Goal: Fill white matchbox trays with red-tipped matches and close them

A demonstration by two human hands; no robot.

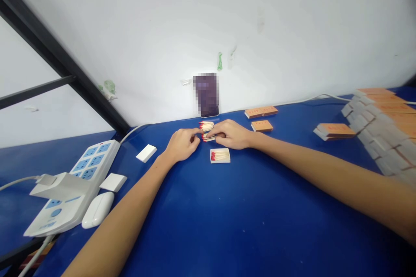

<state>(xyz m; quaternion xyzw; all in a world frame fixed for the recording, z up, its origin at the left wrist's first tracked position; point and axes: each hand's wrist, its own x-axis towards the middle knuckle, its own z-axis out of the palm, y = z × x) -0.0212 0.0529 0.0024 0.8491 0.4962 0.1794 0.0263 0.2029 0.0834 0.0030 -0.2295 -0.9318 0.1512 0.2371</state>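
A small bunch of matches [208, 137] with red heads lies on the blue table between my two hands. My left hand [183, 145] is curled at the red heads, its index finger and thumb on either side of them. From the other side my right hand [233, 134] closes its fingers on the pale stick ends. Just behind lies another pile of matches [207, 126], heads to the left. Closer to me sits a white matchbox tray [220, 161] with a row of matches in it. Some of the bunch is hidden under my right fingers.
Orange matchboxes [261, 111] lie at the back right, and a big stack of matchboxes [386, 125] stands far right. A phone [209, 110] leans on the wall. At left are a power strip [97, 162], white boxes [146, 153] and a white earphone case [98, 210].
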